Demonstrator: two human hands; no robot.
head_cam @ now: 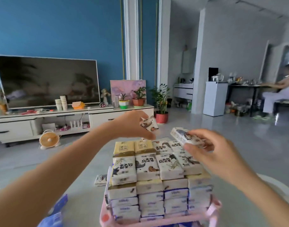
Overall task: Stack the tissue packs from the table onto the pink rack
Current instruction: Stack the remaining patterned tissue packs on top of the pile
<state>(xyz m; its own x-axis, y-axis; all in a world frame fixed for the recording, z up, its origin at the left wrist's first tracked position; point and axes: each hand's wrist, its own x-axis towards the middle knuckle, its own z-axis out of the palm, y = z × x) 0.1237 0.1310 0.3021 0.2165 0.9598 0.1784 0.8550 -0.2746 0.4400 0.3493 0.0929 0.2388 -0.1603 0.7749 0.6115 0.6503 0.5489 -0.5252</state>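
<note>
A tall stack of white and yellow tissue packs (150,171) fills the pink rack (157,222) at the bottom centre. My left hand (130,125) hovers above the stack's far edge, holding one white printed tissue pack (149,124). My right hand (211,149) grips another white printed tissue pack (184,136) over the stack's far right corner. One loose tissue pack (100,180) lies on the table left of the rack.
The grey table (84,194) carries blue packaging (58,212) at the lower left. A white chair back (278,187) sits right of the rack. Beyond are a TV stand (58,118), a small fan (48,139), potted plants (161,102) and a seated person (281,89).
</note>
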